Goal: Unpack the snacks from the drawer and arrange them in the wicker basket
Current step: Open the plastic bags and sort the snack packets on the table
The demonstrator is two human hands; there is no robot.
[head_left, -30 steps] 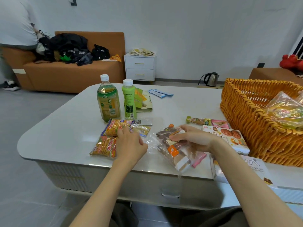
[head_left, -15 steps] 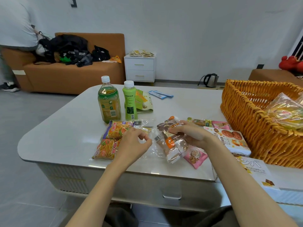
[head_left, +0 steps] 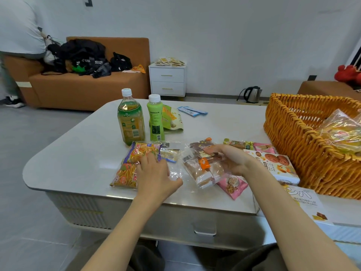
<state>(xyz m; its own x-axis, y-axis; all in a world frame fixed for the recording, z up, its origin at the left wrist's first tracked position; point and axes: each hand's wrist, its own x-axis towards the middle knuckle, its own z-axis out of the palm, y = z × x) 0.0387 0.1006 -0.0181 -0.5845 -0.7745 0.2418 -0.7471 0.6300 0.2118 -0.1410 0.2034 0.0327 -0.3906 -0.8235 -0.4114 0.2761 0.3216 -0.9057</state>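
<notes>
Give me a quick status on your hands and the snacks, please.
Right hand grips clear cake pack. Left hand rests on orange snack bags. Cookie box lies between pack and wicker basket.

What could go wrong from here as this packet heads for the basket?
1. The right hand grips the clear-wrapped bread packet, which overlaps the pink packet near the front edge of the table; lifting might drag the pink one off.
2. The tea bottle and green bottle stand upright close behind the left hand; a reach could tip them.
3. The bread looks soft; a tight grip may squash it.
</notes>
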